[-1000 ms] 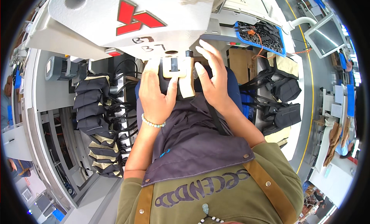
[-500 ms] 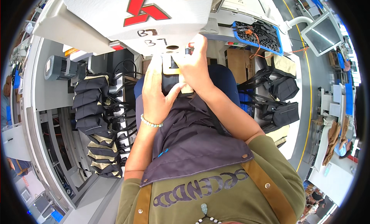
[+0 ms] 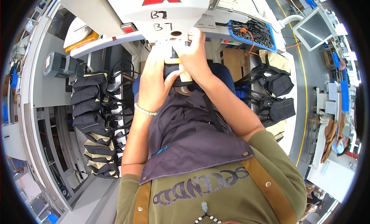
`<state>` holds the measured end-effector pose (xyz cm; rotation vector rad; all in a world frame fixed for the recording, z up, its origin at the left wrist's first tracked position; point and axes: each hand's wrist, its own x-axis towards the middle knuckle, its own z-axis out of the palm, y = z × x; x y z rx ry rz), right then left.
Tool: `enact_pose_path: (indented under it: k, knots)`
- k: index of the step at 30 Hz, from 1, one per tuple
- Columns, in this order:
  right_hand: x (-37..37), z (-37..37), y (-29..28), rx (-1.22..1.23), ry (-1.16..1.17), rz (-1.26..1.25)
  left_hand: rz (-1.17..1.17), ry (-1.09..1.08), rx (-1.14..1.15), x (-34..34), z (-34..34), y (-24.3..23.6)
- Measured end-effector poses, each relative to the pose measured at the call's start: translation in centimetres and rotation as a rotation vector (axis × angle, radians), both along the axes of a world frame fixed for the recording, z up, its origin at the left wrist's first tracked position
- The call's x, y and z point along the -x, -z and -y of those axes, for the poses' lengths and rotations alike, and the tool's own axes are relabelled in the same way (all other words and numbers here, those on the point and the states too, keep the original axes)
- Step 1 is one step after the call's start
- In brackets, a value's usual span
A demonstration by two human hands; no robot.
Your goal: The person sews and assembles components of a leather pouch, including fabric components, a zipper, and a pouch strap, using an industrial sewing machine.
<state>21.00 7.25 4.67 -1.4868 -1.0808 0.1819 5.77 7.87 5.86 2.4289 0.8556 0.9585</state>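
Note:
A black and beige fabric piece (image 3: 171, 73) sits at the white machine head (image 3: 181, 14), with a yellow-edged frame (image 3: 172, 60) across its upper part. My left hand (image 3: 153, 75) holds its left side, fingers pressed together and pointing up under the head, thumb reaching toward the middle. On the right side my right hand (image 3: 194, 58) grips it with curled fingers near the top. Both hands partly hide the piece, and the left fingertips are hard to make out against the machine.
Black and beige bags with straps lie in rows at left (image 3: 88, 108) and right (image 3: 279, 108). A blue tray (image 3: 252, 35) of black parts, a screen (image 3: 314, 28) and a red switch (image 3: 128, 29) surround the machine. A grey motor (image 3: 58, 66) is at left; a person (image 3: 339, 146) is far right.
My right hand has moved inward from a spread position and closed on the piece. The machine and both hands appear higher in the view, and more of the bench's left part shows.

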Motion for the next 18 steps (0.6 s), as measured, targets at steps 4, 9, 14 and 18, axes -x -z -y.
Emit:
enact_pose_path:
  k: [4,9,14,18]
  knots:
    - [-2.3,1.7,-1.8,-0.001,0.062,0.164,0.032,-0.110,-0.034,2.4,1.1,-0.1]
    - [-5.6,-1.2,-5.5,0.153,-0.099,0.423,0.196,-0.123,-0.034,2.0,3.0,-0.6]
    - [-6.9,-3.3,-4.8,0.177,-0.354,0.379,0.223,-0.038,-0.058,1.4,4.6,-0.4]
    - [-5.9,-2.2,-4.3,0.097,-0.287,0.312,0.188,-0.050,-0.110,1.8,4.6,0.1]
